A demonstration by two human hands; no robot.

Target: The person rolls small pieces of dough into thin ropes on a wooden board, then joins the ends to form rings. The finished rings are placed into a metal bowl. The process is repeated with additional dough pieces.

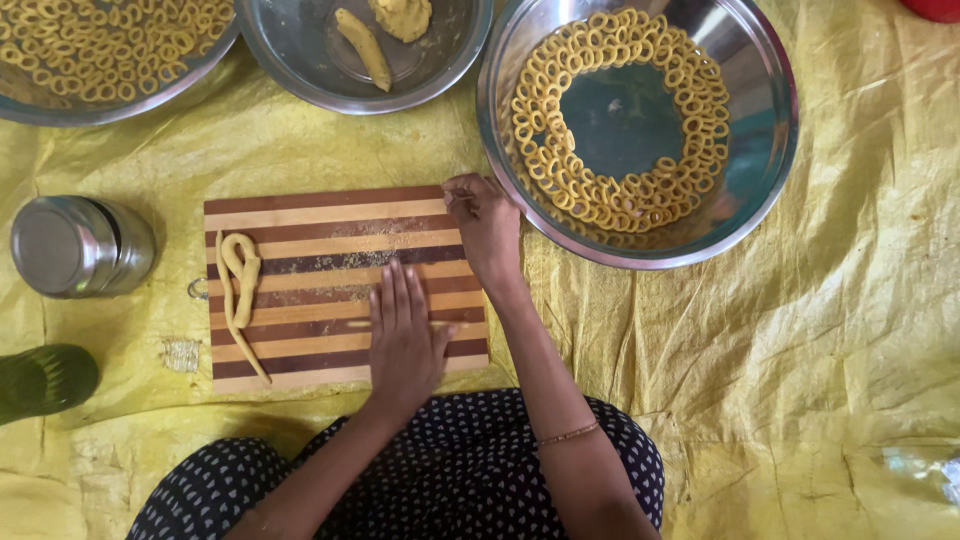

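Observation:
A striped wooden board (pixel 300 215) lies on a yellow sheet in front of me. My left hand (pixel 403 340) rests flat on the board's lower right part, fingers together, with a thin strand of dough (pixel 462 323) under the palm. My right hand (pixel 485 225) is at the board's upper right corner, fingers pinched on a small bit of dough; the bit itself is barely visible. Rolled dough ropes (pixel 240 285) lie looped on the board's left side. Just right of my right hand is a large steel bowl (pixel 770 160) with several small dough rings (pixel 620 215) laid in a circle.
A steel bowl (pixel 300 60) at the top holds lumps of yellow dough (pixel 403 15). Another steel bowl (pixel 160 90) at top left is full of dough rings. A steel container (pixel 75 247) and a dark green object (pixel 45 380) sit at left. A clear plastic bag (pixel 920 470) lies at lower right.

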